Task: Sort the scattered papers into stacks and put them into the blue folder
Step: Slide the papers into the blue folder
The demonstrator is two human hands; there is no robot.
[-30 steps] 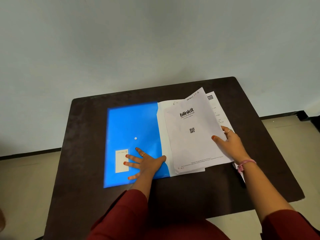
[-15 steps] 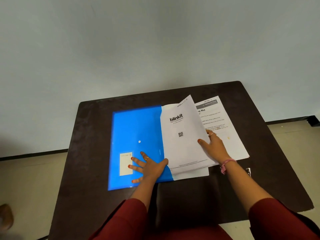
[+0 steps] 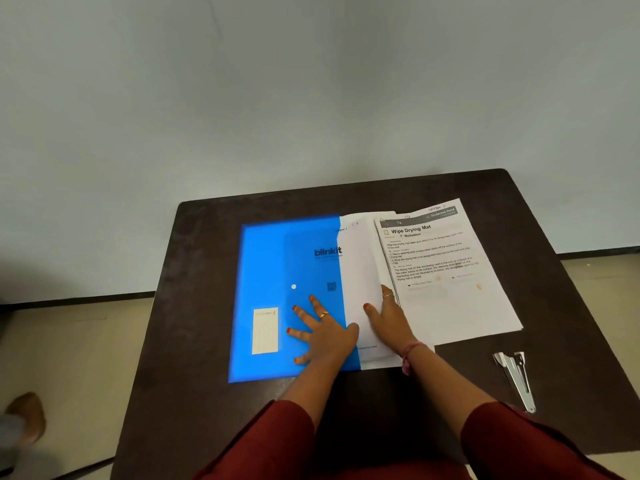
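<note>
A blue folder [image 3: 270,271] lies flat on the dark table [image 3: 207,341], with a white label at its lower left. A stack of white papers [image 3: 360,271] is partly inside it; the "blinkit" sheet shows through the blue cover. My left hand [image 3: 322,332] presses flat on the cover with fingers spread. My right hand [image 3: 388,317] rests with straight fingers on the part of the stack that sticks out on the right. Another stack, topped by a "Wipe Drying Mat" sheet [image 3: 446,271], lies just right of it.
A metal stapler [image 3: 516,377] lies near the table's right front edge. The table stands against a plain wall. A shoe [image 3: 27,415] shows on the floor at the left.
My right hand has slid the blinkit stack leftward into the folder, so the print now shows through the blue cover. The Wipe Drying Mat sheet and the stapler have come into view.
</note>
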